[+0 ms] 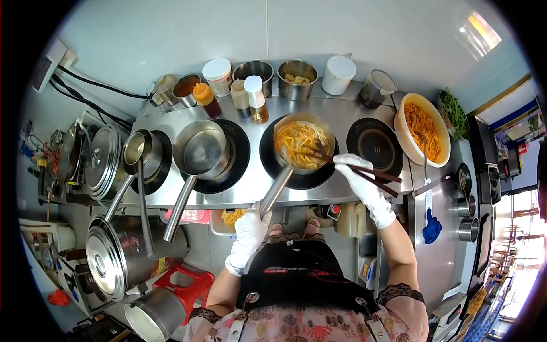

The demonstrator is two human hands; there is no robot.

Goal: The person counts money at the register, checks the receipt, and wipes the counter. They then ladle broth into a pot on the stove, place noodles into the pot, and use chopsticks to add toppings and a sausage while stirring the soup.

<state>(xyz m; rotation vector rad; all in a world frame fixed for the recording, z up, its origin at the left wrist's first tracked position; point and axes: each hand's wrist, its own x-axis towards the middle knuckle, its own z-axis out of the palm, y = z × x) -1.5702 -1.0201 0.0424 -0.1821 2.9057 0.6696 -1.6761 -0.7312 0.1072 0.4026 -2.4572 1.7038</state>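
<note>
My left hand (pixel 250 231), in a white glove, is closed round the long metal handle of a saucepan (pixel 279 185). The pan sits on a round black hob plate (pixel 327 176), tilted a little toward me. Inside it are pale noodles with orange shreds (pixel 297 143) in some liquid. In my right hand (pixel 359 176), also gloved in white, is a pair of dark chopsticks (pixel 373 173). Their tips reach into the noodles, and their back ends stick out to the right past my fingers.
Left of my pan stand a second saucepan (pixel 200 149) and a pot with a ladle (pixel 147 196). Bottles and tubs, such as a white tub (pixel 338 75), line the back. A large bowl of orange shreds (pixel 403 128) stands right. Below left are a big lidded pot (pixel 137 251) and a red stool (pixel 199 285).
</note>
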